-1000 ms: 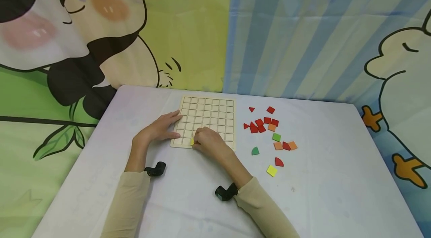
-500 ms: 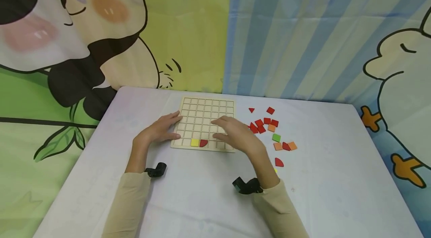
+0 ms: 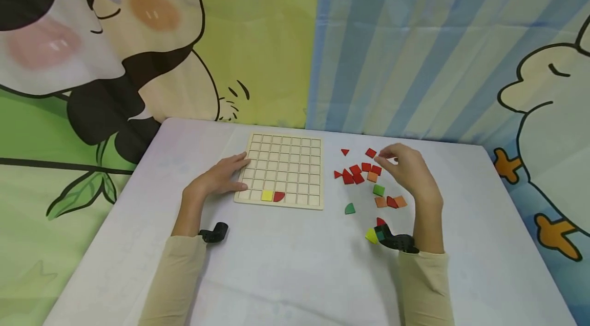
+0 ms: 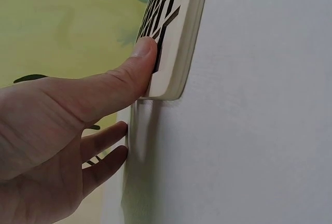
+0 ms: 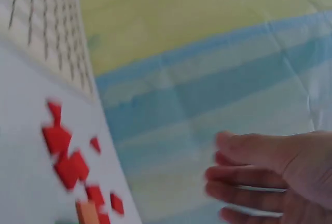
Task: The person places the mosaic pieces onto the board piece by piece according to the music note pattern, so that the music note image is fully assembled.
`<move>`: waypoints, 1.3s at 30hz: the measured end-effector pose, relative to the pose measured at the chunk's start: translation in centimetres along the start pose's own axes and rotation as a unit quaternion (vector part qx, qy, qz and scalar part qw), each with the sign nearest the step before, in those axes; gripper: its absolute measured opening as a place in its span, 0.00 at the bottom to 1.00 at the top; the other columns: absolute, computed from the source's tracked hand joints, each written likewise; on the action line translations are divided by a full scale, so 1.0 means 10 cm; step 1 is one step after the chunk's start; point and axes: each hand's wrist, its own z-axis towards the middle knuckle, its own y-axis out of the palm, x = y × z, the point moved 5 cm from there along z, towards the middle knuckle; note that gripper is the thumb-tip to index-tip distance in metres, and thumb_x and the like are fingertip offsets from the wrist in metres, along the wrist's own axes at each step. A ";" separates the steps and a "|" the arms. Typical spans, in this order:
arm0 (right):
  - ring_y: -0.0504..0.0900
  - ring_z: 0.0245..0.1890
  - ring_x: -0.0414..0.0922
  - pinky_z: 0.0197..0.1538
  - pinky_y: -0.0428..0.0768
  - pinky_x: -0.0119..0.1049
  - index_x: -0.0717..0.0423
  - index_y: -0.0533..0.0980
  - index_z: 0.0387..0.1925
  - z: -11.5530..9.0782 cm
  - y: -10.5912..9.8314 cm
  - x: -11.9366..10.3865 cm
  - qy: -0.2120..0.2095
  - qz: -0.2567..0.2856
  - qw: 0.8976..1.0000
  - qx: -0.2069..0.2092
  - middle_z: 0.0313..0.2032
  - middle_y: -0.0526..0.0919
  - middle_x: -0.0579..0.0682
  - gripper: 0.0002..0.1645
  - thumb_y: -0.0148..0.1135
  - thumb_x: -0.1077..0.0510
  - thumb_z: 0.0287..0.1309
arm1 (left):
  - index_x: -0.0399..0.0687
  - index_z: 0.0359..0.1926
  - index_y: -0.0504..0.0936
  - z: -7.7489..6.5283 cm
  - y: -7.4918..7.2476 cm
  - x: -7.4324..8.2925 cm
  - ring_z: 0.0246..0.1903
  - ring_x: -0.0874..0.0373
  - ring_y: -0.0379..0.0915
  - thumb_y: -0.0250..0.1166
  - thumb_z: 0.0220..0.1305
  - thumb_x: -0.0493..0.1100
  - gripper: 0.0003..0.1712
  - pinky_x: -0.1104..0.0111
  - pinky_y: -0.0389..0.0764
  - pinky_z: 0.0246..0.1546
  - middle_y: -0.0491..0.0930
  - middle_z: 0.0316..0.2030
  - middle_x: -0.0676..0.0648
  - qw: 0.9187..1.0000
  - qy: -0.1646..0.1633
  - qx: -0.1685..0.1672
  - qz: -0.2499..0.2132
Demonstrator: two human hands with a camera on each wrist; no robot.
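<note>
A square wooden grid board [image 3: 288,167] lies on the table. In its front row sit a yellow square tile [image 3: 267,196] and a red quarter-circle tile [image 3: 279,196], side by side. My left hand [image 3: 221,174] rests at the board's left side; its thumb [image 4: 127,73] touches the frame near the front corner in the left wrist view. Above the right end of the loose tiles hovers my right hand [image 3: 407,169], fingers loosely bent. Nothing shows between those fingers [image 5: 249,193] in the right wrist view. A red square tile [image 3: 371,153] lies just left of its fingertips.
Several red tiles [image 3: 348,177] are bunched right of the board, with orange tiles [image 3: 380,202] and a light green square [image 3: 379,190] nearby. A green quarter-circle [image 3: 350,208] lies closer in. A yellow tile [image 3: 371,236] is partly covered by the right wrist camera [image 3: 395,240].
My right hand has let go of the yellow tile on the board and moved right, over the loose tiles. The red quarter-circle beside it has come into view. My left hand has stayed put.
</note>
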 end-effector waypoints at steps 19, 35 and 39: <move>0.69 0.47 0.58 0.38 0.80 0.46 0.52 0.79 0.37 -0.06 0.45 0.78 0.142 -0.108 0.960 -0.217 0.53 0.68 0.66 0.16 0.74 0.56 0.45 | 0.48 0.75 0.53 0.03 0.00 0.00 0.76 0.39 0.36 0.68 0.60 0.53 0.49 0.41 0.48 0.73 0.43 0.78 0.44 1.000 -0.007 -0.012 0.001; 0.72 0.46 0.56 0.50 0.82 0.49 0.61 0.76 0.44 0.10 0.47 0.73 0.115 -0.066 0.981 -0.141 0.50 0.73 0.64 0.16 0.68 0.62 0.53 | 0.46 0.75 0.54 0.03 0.00 -0.01 0.76 0.38 0.37 0.68 0.60 0.52 0.48 0.41 0.49 0.72 0.43 0.77 0.42 1.000 0.001 -0.010 0.011; 0.73 0.40 0.52 0.43 0.80 0.40 0.60 0.72 0.46 0.11 0.49 0.78 0.132 -0.043 0.980 -0.144 0.42 0.76 0.60 0.17 0.65 0.63 0.56 | 0.46 0.75 0.54 0.04 0.00 0.00 0.76 0.38 0.37 0.68 0.60 0.52 0.48 0.41 0.49 0.72 0.44 0.77 0.42 1.000 0.002 -0.010 0.012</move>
